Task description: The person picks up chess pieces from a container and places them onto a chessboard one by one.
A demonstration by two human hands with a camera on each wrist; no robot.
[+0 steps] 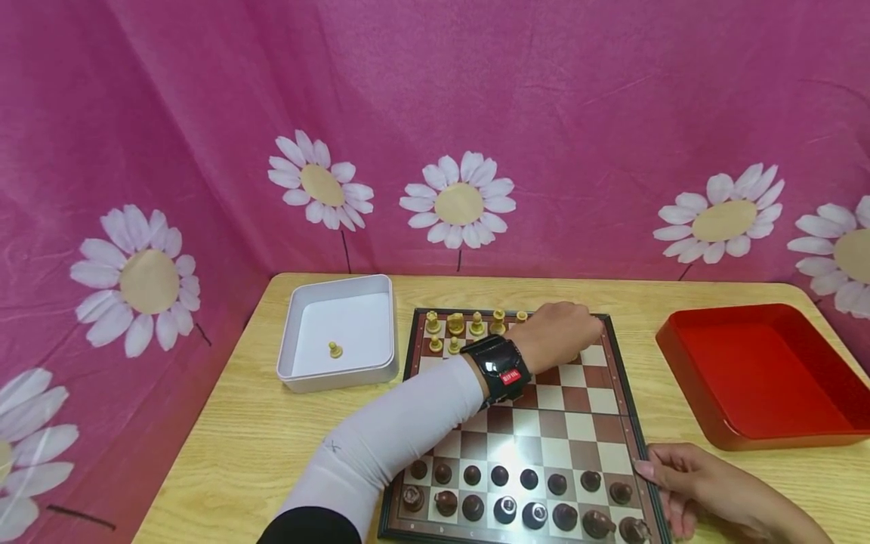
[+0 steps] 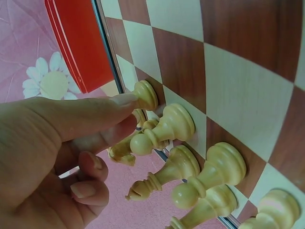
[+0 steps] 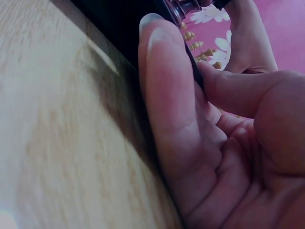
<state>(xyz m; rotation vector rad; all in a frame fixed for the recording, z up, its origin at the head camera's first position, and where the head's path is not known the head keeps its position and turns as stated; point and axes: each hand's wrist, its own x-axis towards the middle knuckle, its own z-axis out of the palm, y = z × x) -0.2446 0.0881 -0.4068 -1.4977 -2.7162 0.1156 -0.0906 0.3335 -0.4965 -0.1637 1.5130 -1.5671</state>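
Observation:
My left hand (image 1: 560, 334) reaches over the far right part of the chessboard (image 1: 614, 446). In the left wrist view its thumb and forefinger pinch a cream pawn (image 2: 147, 95) that stands on a square near the board's edge. Other cream pieces stand beside it, among them a pawn (image 2: 180, 123) and a bishop (image 2: 167, 172). My right hand (image 1: 707, 483) grips the board's near right edge, thumb on top and fingers at the side and below. Dark pieces fill two rows at the near side, including a pawn (image 1: 557, 483). The left hand hides some far pieces in the head view.
A white box (image 1: 394, 332) stands left of the board with one cream pawn (image 1: 335, 350) inside. On the right is a red tray (image 1: 686, 378), with nothing seen in it. Pink cloth (image 1: 578, 113) with daisies hangs behind the wooden table (image 1: 224, 453).

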